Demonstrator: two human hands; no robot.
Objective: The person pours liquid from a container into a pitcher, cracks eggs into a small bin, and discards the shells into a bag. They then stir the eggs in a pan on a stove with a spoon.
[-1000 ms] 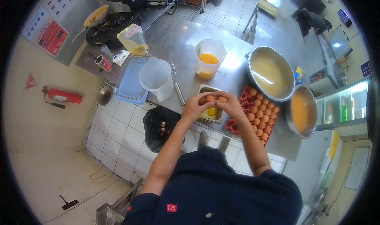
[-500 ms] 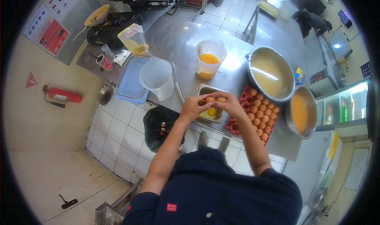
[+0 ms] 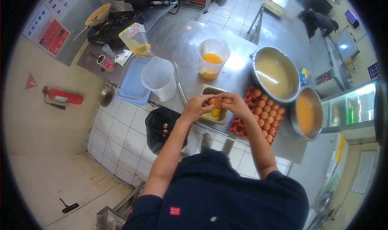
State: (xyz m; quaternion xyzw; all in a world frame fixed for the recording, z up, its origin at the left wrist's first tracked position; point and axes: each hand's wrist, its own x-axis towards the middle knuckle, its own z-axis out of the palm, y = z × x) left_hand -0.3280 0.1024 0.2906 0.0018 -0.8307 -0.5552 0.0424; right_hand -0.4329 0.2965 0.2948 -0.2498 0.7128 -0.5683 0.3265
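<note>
Over a small steel pan (image 3: 219, 87), my left hand (image 3: 197, 108) and my right hand (image 3: 237, 104) pinch a cracked egg (image 3: 211, 101) from both sides. The shell is parted, with egg content showing between the halves. A second brown egg (image 3: 227, 100) sits against the fingers of my right hand and looks whole. Below, a yellow yolk (image 3: 215, 112) lies in the pan. Right of my right hand is a red egg tray (image 3: 238, 129) with many brown eggs and some bare pockets. A clear measuring jug (image 3: 213, 48) with beaten egg stands behind the pan.
Two large steel bowls, one with pale liquid (image 3: 276, 74) and one with orange liquid (image 3: 308, 113), stand at the right. An upright clear jug (image 3: 158, 78) and blue basket (image 3: 133, 78) are left. A black bin bag (image 3: 155, 127) holding shells hangs below the table edge.
The egg between my hands has come apart, and its content now shows between the shell halves above the pan. My hands have stayed nearly in place.
</note>
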